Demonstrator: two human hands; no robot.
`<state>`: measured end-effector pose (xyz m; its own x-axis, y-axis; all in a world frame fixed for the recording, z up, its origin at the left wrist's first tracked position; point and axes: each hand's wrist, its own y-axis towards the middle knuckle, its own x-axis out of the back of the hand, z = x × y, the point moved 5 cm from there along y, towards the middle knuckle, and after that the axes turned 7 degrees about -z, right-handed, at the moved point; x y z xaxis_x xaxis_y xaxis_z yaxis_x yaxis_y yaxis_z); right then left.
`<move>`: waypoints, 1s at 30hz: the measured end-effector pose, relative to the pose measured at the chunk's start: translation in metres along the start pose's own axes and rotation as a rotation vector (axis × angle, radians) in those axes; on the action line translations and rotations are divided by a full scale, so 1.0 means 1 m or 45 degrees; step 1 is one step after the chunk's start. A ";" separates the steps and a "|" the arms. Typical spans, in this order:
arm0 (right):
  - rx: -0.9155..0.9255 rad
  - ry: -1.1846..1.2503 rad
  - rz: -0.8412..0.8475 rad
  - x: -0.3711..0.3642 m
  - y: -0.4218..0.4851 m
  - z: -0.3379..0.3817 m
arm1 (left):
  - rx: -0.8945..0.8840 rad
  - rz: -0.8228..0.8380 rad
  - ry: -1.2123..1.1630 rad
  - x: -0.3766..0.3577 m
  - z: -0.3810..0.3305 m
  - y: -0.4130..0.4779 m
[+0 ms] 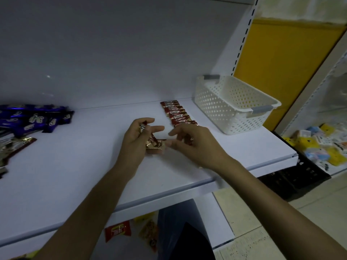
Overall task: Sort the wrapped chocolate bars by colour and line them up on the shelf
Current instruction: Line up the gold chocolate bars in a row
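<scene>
Left grip (pixel 138 136) curls round a few red-and-gold bars (pixel 155 144). Right grip (pixel 189 141), just beside it, is half bent; its palm hides whether it pinches one. Just beyond it the red row (pixel 175 112) lies lined up on the shelf (pixel 93 156); far left, blue bars (pixel 35 119) lie heaped, so perhaps half is left

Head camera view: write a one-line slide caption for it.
Left hand holds red-and-gold bars near the red row; right hand close beside them; blue bars lie at the shelf's left.
</scene>
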<state>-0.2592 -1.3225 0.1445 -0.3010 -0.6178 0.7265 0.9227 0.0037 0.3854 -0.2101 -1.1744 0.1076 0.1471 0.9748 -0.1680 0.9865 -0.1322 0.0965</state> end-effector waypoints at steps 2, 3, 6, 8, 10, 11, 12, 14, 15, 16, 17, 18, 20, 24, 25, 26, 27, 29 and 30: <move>0.040 -0.125 0.026 -0.017 0.012 0.008 | 0.011 -0.006 -0.039 0.001 0.000 0.000; 0.049 -0.167 0.019 -0.021 0.017 0.010 | 0.018 -0.011 -0.060 0.002 0.000 0.001; 0.075 -0.204 0.024 -0.021 0.023 0.011 | 0.046 -0.007 -0.079 0.003 0.000 0.001; 0.060 -0.104 0.068 -0.020 0.022 0.011 | 0.065 -0.007 -0.075 0.003 0.000 0.002; -0.017 0.094 0.063 -0.016 0.020 0.007 | 0.089 -0.045 -0.096 0.004 0.001 0.003; -0.073 0.206 0.033 -0.013 0.019 0.004 | 0.095 -0.065 -0.103 0.005 0.001 0.003; -0.129 0.321 -0.004 -0.008 0.018 0.002 | 0.096 -0.077 -0.111 0.006 0.002 0.003; -0.244 0.573 -0.056 0.001 0.015 -0.001 | 0.093 -0.090 -0.125 0.006 0.002 0.003; -0.308 0.694 -0.058 0.004 0.012 -0.002 | 0.088 -0.093 -0.117 0.007 0.002 0.003; -0.367 0.793 -0.053 0.007 0.010 -0.004 | 0.081 -0.095 -0.094 0.007 0.002 0.003; -0.413 0.864 -0.049 0.009 0.007 -0.005 | 0.075 -0.095 -0.059 0.007 0.001 0.003; -0.436 0.904 -0.044 0.012 0.004 -0.008 | 0.071 -0.090 -0.011 0.006 0.000 0.002; -0.424 0.932 -0.031 0.019 -0.002 -0.012 | 0.059 -0.061 0.083 0.004 -0.001 0.001; -0.355 0.734 -0.072 0.045 -0.018 -0.023 | 0.018 -0.021 0.173 -0.001 -0.003 -0.001; -0.366 0.673 -0.074 0.051 -0.023 -0.028 | 0.018 -0.020 0.185 -0.001 -0.002 -0.001; -0.377 0.616 -0.060 0.056 -0.027 -0.034 | 0.017 -0.022 0.194 -0.001 -0.002 -0.001; -0.386 0.564 -0.032 0.059 -0.032 -0.039 | 0.014 -0.023 0.204 -0.001 -0.001 -0.001; -0.391 0.469 0.036 0.062 -0.041 -0.047 | 0.010 -0.021 0.218 -0.001 0.000 -0.001; -0.386 0.440 0.068 0.062 -0.045 -0.050 | 0.009 -0.019 0.218 -0.002 0.000 -0.002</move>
<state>-0.3073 -1.4002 0.1444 -0.2007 -0.8493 0.4883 0.9790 -0.1556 0.1317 -0.2119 -1.1757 0.1075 0.1186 0.9929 0.0006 0.9890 -0.1182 0.0884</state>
